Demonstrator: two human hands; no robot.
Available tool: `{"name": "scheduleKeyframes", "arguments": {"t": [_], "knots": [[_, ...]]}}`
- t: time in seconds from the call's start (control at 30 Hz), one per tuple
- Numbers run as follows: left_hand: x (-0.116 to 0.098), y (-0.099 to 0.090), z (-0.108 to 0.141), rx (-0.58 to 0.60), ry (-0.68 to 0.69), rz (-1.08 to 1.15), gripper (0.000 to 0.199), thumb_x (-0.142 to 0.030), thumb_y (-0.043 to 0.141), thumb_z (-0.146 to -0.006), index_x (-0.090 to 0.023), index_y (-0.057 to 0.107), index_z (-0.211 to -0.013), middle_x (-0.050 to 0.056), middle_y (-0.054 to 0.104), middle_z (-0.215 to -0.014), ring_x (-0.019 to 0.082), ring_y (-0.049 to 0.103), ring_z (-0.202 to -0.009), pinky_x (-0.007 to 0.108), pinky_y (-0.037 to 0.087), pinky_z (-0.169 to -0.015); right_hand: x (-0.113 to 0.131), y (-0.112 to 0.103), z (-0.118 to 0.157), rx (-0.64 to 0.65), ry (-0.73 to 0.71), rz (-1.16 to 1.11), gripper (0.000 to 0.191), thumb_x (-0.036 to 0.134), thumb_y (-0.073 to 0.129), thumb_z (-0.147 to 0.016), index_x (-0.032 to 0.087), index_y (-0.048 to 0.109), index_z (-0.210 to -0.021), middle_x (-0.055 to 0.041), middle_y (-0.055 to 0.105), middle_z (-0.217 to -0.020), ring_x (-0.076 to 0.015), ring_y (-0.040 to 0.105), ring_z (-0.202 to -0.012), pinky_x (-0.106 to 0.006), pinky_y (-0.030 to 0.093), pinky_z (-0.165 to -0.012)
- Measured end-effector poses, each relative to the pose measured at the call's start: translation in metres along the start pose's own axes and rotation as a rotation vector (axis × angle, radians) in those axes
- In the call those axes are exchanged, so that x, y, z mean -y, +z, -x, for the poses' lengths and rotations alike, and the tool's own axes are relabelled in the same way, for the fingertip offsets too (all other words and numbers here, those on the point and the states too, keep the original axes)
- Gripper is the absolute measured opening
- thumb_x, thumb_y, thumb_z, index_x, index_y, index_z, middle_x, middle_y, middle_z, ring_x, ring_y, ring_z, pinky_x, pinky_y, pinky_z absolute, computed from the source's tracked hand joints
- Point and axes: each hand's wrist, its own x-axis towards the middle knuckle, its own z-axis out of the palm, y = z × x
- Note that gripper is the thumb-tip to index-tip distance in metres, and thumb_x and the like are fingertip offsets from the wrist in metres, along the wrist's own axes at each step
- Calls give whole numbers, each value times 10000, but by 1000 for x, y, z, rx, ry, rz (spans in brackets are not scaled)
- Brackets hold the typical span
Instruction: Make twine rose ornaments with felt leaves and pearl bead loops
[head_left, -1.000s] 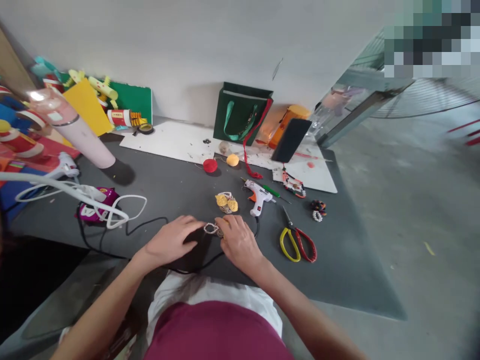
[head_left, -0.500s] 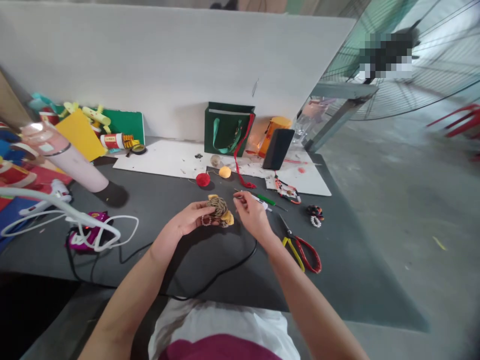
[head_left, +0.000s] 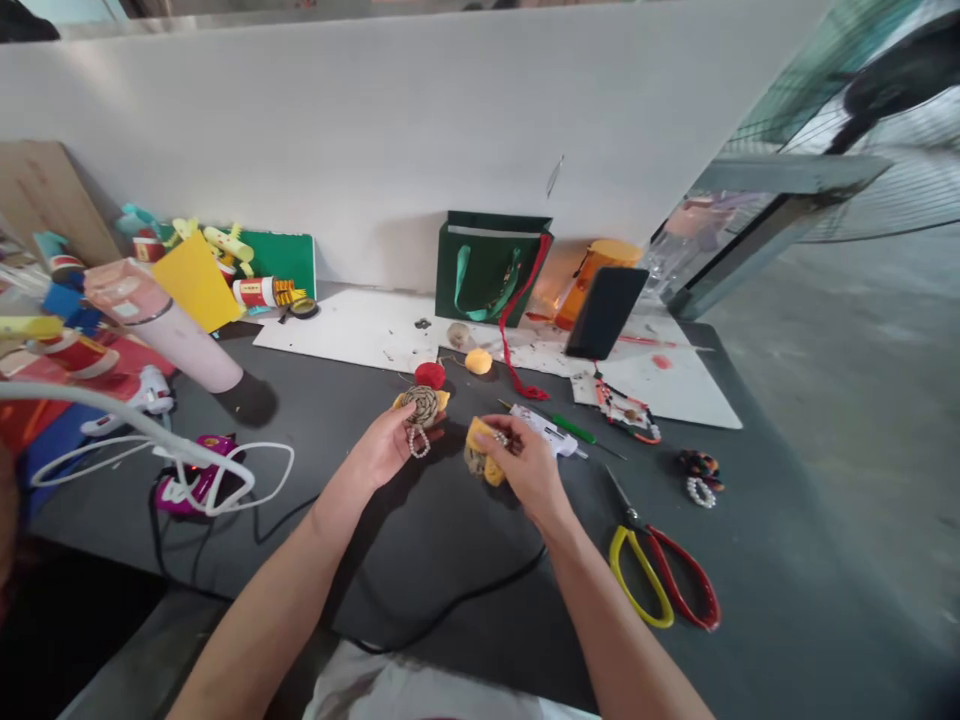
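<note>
My left hand [head_left: 390, 440] pinches a tan coiled-cord ornament [head_left: 422, 405] with yellow bits at its edge and a small loop of pearl beads [head_left: 418, 443] hanging below. A short gap to the right, my right hand [head_left: 525, 455] is closed on a second ornament [head_left: 484, 460], yellow and tan with pearl beads partly hidden by the fingers. Just beyond the right hand lie a white tool [head_left: 551, 432], perhaps a glue gun, and a thin tool with a green handle [head_left: 574, 428]. A red pompom [head_left: 430, 375] and a yellow pompom [head_left: 478, 361] rest behind the left hand.
Scissors [head_left: 660, 570] with yellow and red handles lie right of my right forearm. A dark beaded item [head_left: 701, 475] is farther right. Behind stand a phone [head_left: 607, 313] and a green gift bag [head_left: 487, 270]. A pink bottle [head_left: 172, 335] and cables [head_left: 450, 605] are at left and front.
My right hand has left the tool area and now holds a yellow-and-tan ornament. My left hand still holds a coiled ornament, now apart from the other. The camera view has shifted.
</note>
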Motion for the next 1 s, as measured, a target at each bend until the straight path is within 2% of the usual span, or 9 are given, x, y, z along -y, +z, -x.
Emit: {"name": "scheduleKeyframes", "arguments": {"t": [0.1,0.17,0.27,0.37,0.5,0.6,0.67,0.83,1.0], "knots": [[9,4,2,19,-109,-24,179,-208,603,-859,-118,644,-1008,114,726,-979,223,700,-866,345,571,-755,10,1,-1,-387,-258,162,171,354,652,-808,197,598,-851,-57,604,-829,-207,565,-748,-350,488,-687],[17,8,3,53,-211,19,207,-268,597,-872,-123,645,-1010,104,729,-927,217,704,-801,338,573,-708,14,7,3,-455,-494,300,63,261,624,-839,209,587,-832,-78,590,-880,-232,549,-845,-388,480,-758],[23,12,3,47,-269,130,222,-326,623,-856,-125,659,-943,60,719,-798,149,670,-635,255,543,-598,16,17,16,-208,-720,403,62,161,578,-868,210,598,-836,-92,596,-927,-236,546,-894,-392,486,-778],[22,13,3,-15,-127,102,182,-210,724,-760,-126,662,-909,35,713,-763,125,651,-606,212,511,-559,16,18,29,12,-823,333,83,133,582,-868,213,602,-866,-77,618,-950,-232,561,-984,-388,487,-845],[16,13,6,-26,1,3,421,-179,791,-672,-185,634,-1063,37,728,-887,166,677,-679,270,531,-617,11,14,26,-149,-408,80,176,248,562,-889,196,585,-1055,-86,624,-946,-216,594,-885,-380,510,-776],[17,15,9,13,4,-73,470,-213,813,-654,-188,639,-1091,51,721,-956,163,674,-737,263,523,-649,7,17,17,-8,12,-227,371,429,590,-851,165,583,-1112,-88,646,-925,-213,623,-817,-358,528,-718],[20,16,10,18,9,-130,447,-214,825,-640,-165,658,-1052,61,714,-958,165,667,-787,261,518,-696,5,22,13,96,151,-402,407,496,664,-771,159,623,-995,-65,663,-864,-202,627,-771,-337,528,-705],[23,21,11,-26,77,-93,587,-232,842,-609,-222,616,-1151,11,681,-956,138,643,-780,261,508,-720,3,25,13,-13,271,-570,437,529,790,-609,174,593,-769,-2,622,-695,-146,568,-622,-269,498,-579],[27,23,13,-12,82,-117,758,-61,826,-555,-253,564,-1240,-4,668,-991,152,646,-860,283,498,-812,6,21,15,11,249,-562,406,552,709,-712,178,591,-820,-1,605,-723,-140,558,-628,-261,490,-574]]}}
